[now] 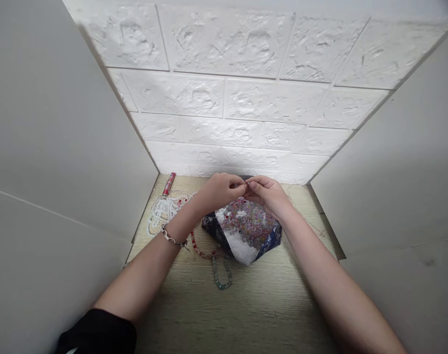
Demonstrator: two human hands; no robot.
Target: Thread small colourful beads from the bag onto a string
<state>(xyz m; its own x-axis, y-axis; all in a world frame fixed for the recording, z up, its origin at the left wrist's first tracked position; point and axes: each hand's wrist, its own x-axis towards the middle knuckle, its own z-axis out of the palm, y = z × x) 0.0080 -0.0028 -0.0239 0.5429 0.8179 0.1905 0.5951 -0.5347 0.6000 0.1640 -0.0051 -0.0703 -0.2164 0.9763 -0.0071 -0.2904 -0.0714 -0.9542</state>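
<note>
My left hand (218, 191) and my right hand (270, 194) meet over a dark container with a white inside (244, 253). Loose pink, purple and clear beads (251, 223) fill much of it. The fingertips of both hands are pinched together, almost touching. Whatever sits between them is too small to make out. A silver chain bracelet (170, 237) circles my left wrist. Just left of the container, partly behind my left forearm, lies a strand of red and pink beads (199, 252). In front of it is a loop of teal beads (222, 284).
Strands of white beads (161, 209) lie at the left beside a red tube (168, 184). Fine thread (307, 220) trails over the wooden surface (268, 305) on the right. A white brick-patterned wall (242, 101) rises behind, with pale panels on both sides.
</note>
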